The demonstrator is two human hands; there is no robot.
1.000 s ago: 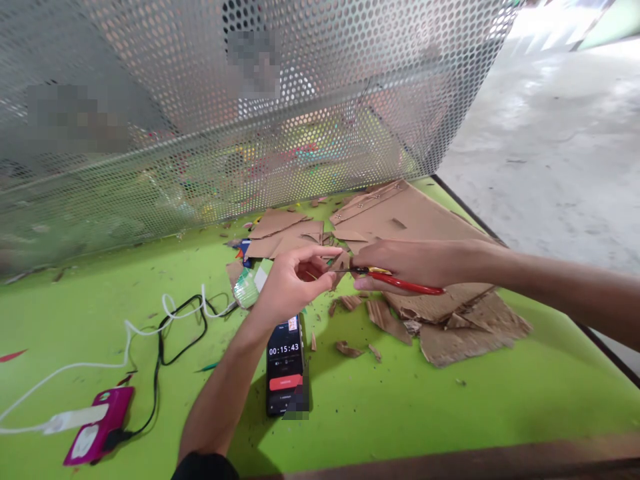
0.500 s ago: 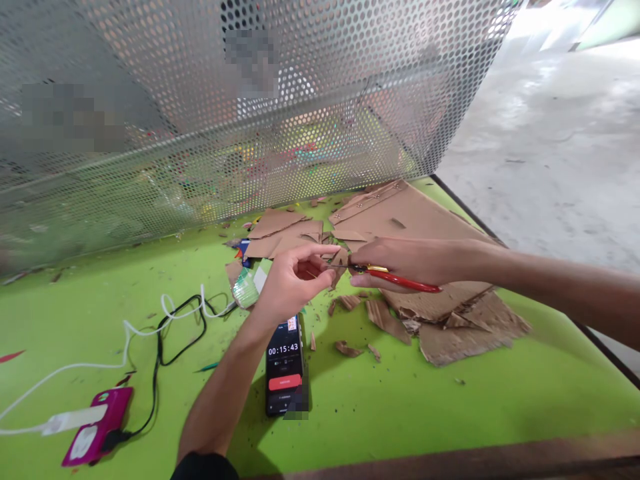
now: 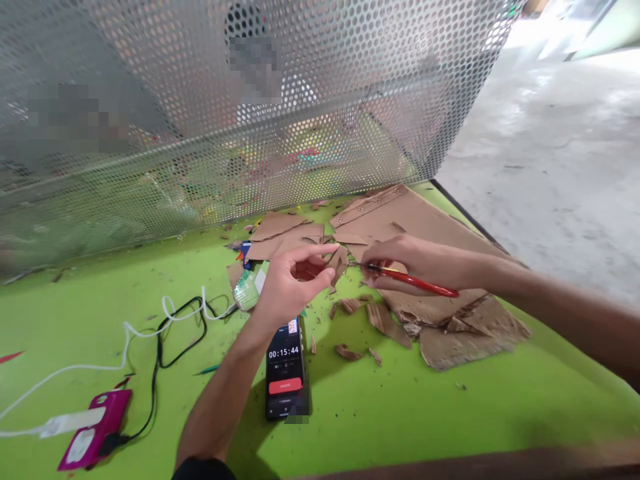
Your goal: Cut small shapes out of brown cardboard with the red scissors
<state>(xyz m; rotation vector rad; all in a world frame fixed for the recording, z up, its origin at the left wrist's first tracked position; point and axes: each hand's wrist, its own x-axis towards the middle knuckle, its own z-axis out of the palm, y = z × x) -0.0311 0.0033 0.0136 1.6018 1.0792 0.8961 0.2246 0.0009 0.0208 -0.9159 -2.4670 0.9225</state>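
Observation:
My left hand [image 3: 289,280] is raised over the green table [image 3: 125,313], its thumb and fingers pinched on a small brown cardboard piece [image 3: 339,263]. My right hand [image 3: 411,263] grips red-handled scissors [image 3: 417,282] whose tip points left at that piece, just short of it. Below the hands several cardboard scraps [image 3: 350,305] lie scattered on the table.
Large torn cardboard sheets [image 3: 440,313] lie right and behind. A phone [image 3: 284,373] showing a 00:15:44 timer lies under my left forearm. A pink phone [image 3: 93,437] with white and black cables [image 3: 165,327] sits left. A perforated metal screen [image 3: 240,107] walls the back.
My right hand with the scissors has drawn slightly to the right, away from the cardboard piece. The phone's timer went from 00:15:43 to 00:15:44.

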